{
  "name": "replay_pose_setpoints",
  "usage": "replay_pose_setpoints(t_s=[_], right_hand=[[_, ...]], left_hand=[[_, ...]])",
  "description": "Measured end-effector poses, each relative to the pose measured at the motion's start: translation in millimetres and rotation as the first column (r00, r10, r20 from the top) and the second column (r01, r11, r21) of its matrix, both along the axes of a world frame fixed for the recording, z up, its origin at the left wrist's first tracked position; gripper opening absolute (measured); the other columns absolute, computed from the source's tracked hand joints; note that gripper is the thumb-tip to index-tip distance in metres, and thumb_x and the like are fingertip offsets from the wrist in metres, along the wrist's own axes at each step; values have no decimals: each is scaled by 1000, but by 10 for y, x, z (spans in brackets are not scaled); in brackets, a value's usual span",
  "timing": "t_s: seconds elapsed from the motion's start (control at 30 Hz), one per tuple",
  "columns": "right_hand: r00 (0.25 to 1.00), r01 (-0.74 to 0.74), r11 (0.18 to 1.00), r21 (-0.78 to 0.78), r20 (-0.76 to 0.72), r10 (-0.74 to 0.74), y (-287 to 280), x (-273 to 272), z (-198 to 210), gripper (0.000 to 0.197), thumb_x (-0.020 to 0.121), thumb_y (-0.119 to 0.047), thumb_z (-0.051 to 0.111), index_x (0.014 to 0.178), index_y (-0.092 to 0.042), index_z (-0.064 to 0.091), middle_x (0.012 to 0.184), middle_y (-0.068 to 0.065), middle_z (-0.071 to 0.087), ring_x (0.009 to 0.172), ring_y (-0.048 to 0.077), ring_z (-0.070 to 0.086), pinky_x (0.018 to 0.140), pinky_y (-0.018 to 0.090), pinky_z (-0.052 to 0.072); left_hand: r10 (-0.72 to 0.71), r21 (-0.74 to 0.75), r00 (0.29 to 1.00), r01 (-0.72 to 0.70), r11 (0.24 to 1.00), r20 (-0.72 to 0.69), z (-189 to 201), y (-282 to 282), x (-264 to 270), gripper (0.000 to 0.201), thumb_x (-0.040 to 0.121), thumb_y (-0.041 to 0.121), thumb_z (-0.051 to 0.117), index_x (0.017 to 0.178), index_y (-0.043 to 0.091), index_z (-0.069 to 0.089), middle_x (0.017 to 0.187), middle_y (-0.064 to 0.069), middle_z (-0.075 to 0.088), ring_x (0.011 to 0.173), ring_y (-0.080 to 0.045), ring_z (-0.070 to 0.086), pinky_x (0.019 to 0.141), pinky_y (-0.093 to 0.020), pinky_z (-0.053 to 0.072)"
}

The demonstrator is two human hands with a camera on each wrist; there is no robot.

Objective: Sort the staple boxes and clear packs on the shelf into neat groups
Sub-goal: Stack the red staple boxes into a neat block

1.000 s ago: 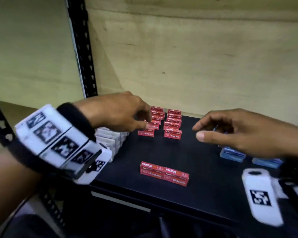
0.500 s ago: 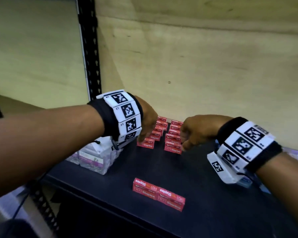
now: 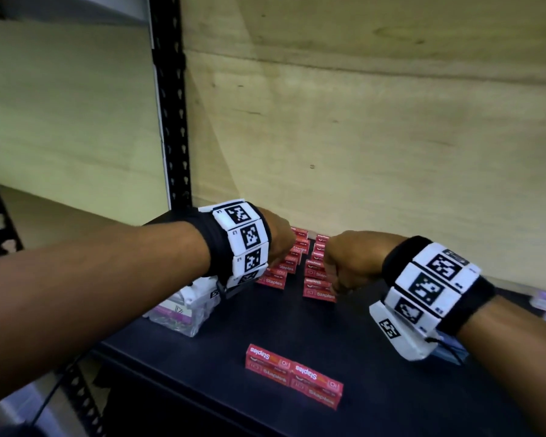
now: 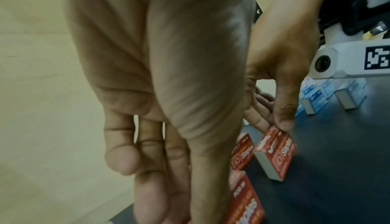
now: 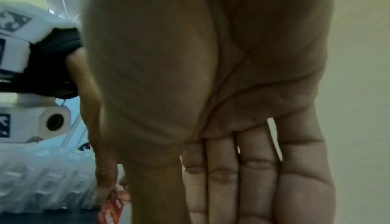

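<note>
Two rows of red staple boxes [image 3: 278, 274] run toward the back of the black shelf [image 3: 234, 329]. My left hand [image 3: 279, 238] reaches down over the left row. Its fingers [image 4: 152, 169] look straight, and its thumb lies against a red box [image 4: 246, 202]. My right hand [image 3: 350, 263] is on the right row [image 3: 317, 290]. There it pinches a red staple box [image 4: 276, 152] between its thumb and fingers. Two more red boxes [image 3: 293, 375] lie end to end near the front edge. Clear packs [image 3: 183, 307] are piled at the left.
Blue staple boxes [image 4: 312, 97] stand at the right, mostly hidden behind my right wrist in the head view. A black perforated upright [image 3: 174, 121] rises at the shelf's left corner. A wooden panel [image 3: 360, 152] closes the back.
Both arms have reached deeper into the shelf. My right hand has left the blue boxes and moved left onto the right red row. My left hand stays at the left row.
</note>
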State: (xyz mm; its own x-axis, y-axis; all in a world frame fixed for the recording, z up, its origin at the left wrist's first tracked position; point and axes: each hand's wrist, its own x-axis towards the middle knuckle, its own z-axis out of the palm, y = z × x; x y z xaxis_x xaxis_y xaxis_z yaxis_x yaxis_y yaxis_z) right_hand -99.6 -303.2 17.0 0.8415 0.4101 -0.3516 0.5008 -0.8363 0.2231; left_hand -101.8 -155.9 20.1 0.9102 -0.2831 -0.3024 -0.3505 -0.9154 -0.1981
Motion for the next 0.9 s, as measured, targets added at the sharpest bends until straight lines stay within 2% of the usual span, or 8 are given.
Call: replay_pose_setpoints(t_s=[0.1, 0.2, 0.27, 0.37, 0.43, 0.57, 0.73, 0.9], right_hand=[[999, -5, 997, 81, -52, 9, -115, -81, 6, 12, 81, -15, 68, 91, -18, 76, 86, -5, 75, 82, 13, 70, 77, 33, 57], [996, 0, 985, 171, -84, 15, -249, -255, 29, 9, 81, -20, 69, 86, -23, 76, 77, -10, 74, 72, 5, 67, 67, 25, 55], [993, -2, 975, 220, -115, 28, -325, -372, 1, 7, 82, -25, 70, 87, -26, 75, 77, -13, 74, 67, 0, 64, 62, 18, 49], [979, 31, 967, 254, -203, 22, -418, -563, -45, 7, 86, -29, 69, 89, -25, 74, 80, -15, 75, 71, -1, 68, 67, 16, 51], [973, 45, 961, 271, -230, 19, -461, -654, -58, 7, 87, -31, 70, 89, -25, 73, 80, -15, 75, 72, -1, 69, 72, 18, 55], [976, 50, 958, 281, -218, 13, -484, -799, -81, 9, 85, -35, 71, 88, -27, 72, 80, -16, 75, 71, -3, 68, 73, 21, 56], [984, 27, 968, 251, -175, 18, -461, -920, -86, 10, 85, -39, 71, 87, -29, 71, 79, -19, 74, 68, -6, 64, 69, 17, 51], [989, 8, 970, 242, -143, 27, -464, -990, -118, 13, 84, -41, 71, 88, -29, 71, 79, -18, 73, 67, -5, 62, 69, 18, 50]], left_hand=[[-38, 65, 996, 43, 997, -82, 84, -20, -76, 29, 89, 20, 70, 116, 10, 66, 91, 1, 62, 67, -5, 54, 44, -13, 33], [-56, 109, 994, 66, 992, -94, 171, 16, -224, 28, 85, 24, 74, 111, 17, 66, 79, 12, 56, 62, -1, 46, 49, -14, 33], [-80, 40, 994, 83, 996, -70, 111, 87, -270, 25, 83, 25, 75, 106, 21, 68, 71, 17, 53, 62, 0, 48, 54, -17, 39], [-132, 0, 988, 132, 991, -80, 38, 166, -372, 21, 81, 26, 77, 101, 22, 71, 72, 17, 60, 71, -4, 57, 73, -28, 55], [-140, -32, 985, 137, 990, -102, 11, 200, -455, 19, 80, 26, 77, 98, 24, 72, 74, 16, 63, 72, -4, 59, 79, -31, 57], [-164, -53, 978, 159, 986, -125, -17, 228, -595, 15, 81, 29, 76, 95, 27, 72, 82, 15, 67, 71, 0, 59, 77, -27, 56], [-194, -91, 968, 181, 979, -156, -23, 246, -740, 7, 81, 32, 75, 83, 32, 69, 77, 17, 66, 66, 2, 58, 72, -23, 55], [-192, -90, 968, 179, 980, -163, -86, 278, -794, 10, 83, 34, 73, 93, 30, 72, 73, 21, 63, 60, 6, 54, 63, -14, 46]])
